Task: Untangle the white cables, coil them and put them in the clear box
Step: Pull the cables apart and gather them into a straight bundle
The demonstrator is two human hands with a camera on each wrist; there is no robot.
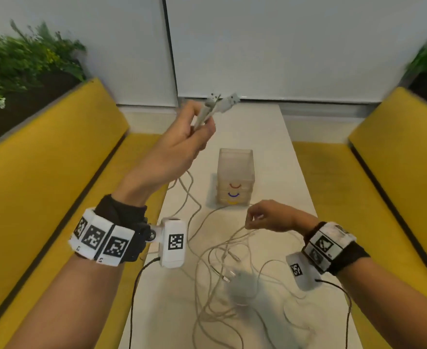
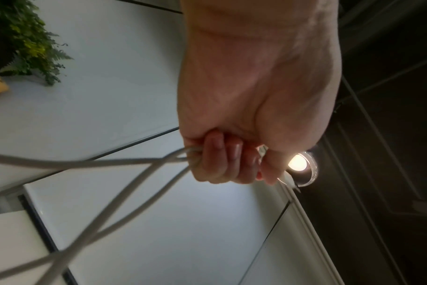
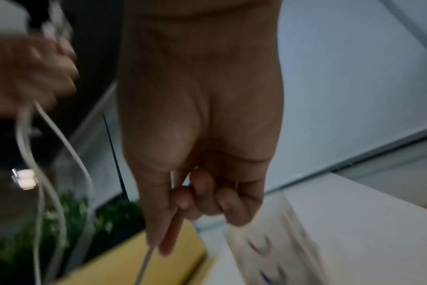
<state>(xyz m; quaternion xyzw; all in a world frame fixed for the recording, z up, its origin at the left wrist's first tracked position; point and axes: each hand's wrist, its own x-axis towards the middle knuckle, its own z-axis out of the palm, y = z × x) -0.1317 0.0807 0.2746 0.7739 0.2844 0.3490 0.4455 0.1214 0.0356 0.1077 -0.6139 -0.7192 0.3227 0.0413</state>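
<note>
White cables (image 1: 215,250) in both hands, seemingly tangled

A long, narrow white counter (image 1: 265,137) is flanked by yellow benches on both sides. A clear box (image 1: 235,176) stands upright toward its middle, and a loose tangle of white cables (image 1: 222,268) is spread across its near end.
</note>
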